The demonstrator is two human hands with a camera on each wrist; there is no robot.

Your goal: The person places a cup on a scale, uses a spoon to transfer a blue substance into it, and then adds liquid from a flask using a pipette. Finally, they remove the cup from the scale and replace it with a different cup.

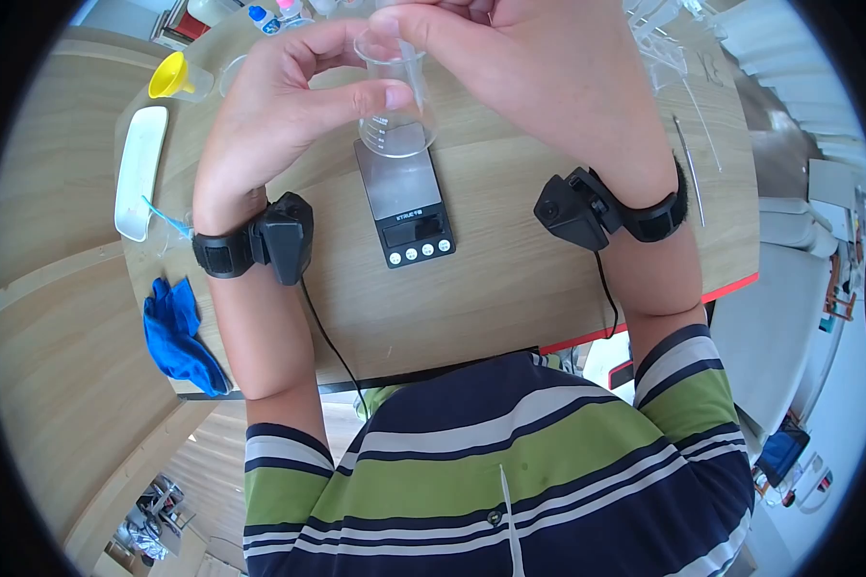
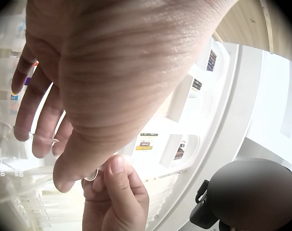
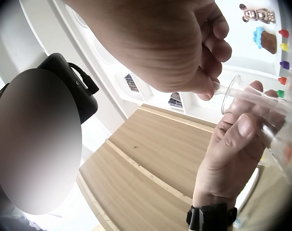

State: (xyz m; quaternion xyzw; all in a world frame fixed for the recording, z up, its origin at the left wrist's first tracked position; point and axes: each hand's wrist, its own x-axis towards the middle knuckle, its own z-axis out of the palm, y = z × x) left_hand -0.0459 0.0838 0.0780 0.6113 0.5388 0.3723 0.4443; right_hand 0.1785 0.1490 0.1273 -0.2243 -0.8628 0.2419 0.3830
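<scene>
My left hand [image 1: 289,96] holds a clear conical flask [image 1: 394,137] with white graduation marks, its thumb across the front and its fingers behind the neck. Above the flask's mouth, my right hand [image 1: 558,91] pinches the upper end of a slim clear tube [image 3: 255,99] between thumb and fingers. The right wrist view shows that tube running through the flared rim into the flask. In the head view the flask overlaps the far end of a small digital scale [image 1: 414,229] with a steel plate and several round buttons.
On the left lie a yellow funnel [image 1: 169,77], a long white tray [image 1: 140,173] and a blue cloth [image 1: 178,337]. Small dropper bottles [image 1: 264,17] stand at the back. A thin metal rod [image 1: 689,173] and clear racks [image 1: 656,53] are on the right.
</scene>
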